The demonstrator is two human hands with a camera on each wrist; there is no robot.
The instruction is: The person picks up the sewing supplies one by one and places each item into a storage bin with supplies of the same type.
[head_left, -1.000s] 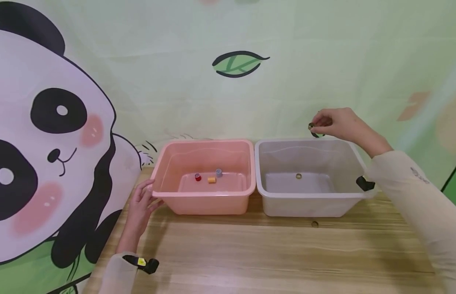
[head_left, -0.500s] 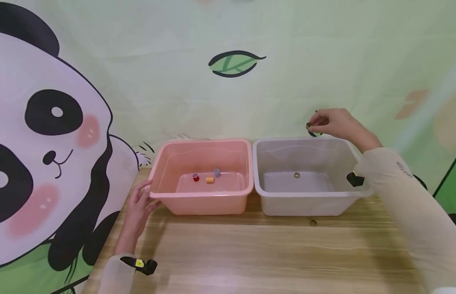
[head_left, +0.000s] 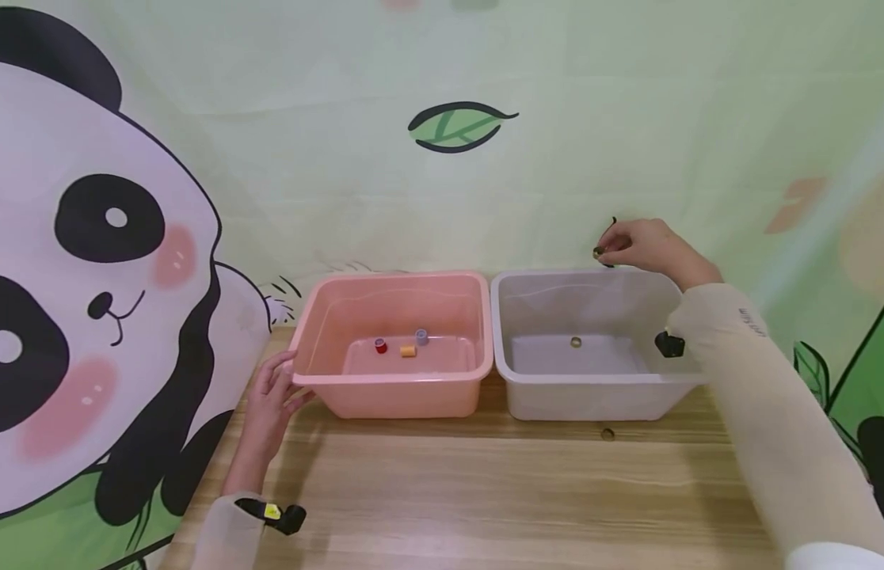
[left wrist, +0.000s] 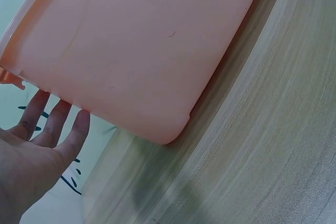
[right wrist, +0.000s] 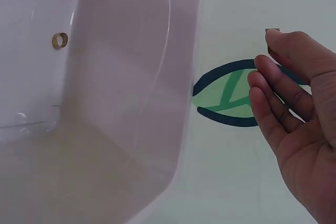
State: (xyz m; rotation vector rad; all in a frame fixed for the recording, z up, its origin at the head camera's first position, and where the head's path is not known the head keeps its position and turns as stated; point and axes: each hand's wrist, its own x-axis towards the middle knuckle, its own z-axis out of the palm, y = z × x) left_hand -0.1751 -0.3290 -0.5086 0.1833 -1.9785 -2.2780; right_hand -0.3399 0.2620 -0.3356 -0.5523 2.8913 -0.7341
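My right hand (head_left: 645,247) pinches a small gold-brown ring (head_left: 598,252) between thumb and forefinger, above the far rim of the grey bin (head_left: 577,400). In the right wrist view only part of the held ring (right wrist: 271,31) shows past the thumb; the other fingers curve loosely. A similar ring (head_left: 575,342) lies on the grey bin's floor, and another ring (head_left: 608,435) rests on the table in front of that bin. At the left end of the pink bin (head_left: 406,400), my left hand (head_left: 268,400) touches the rim and wall with extended fingertips (left wrist: 82,116).
Inside the pink bin are a small red piece (head_left: 381,346), a yellow one (head_left: 408,351) and a blue-grey one (head_left: 421,338). Both bins stand side by side on the wooden table (head_left: 449,491), close to a panda-print backdrop (head_left: 342,158).
The right hand, still pinching the ring, dips slightly while its forearm swings leftward. My left hand stays at the pink bin. The rings and coloured pieces keep their places.
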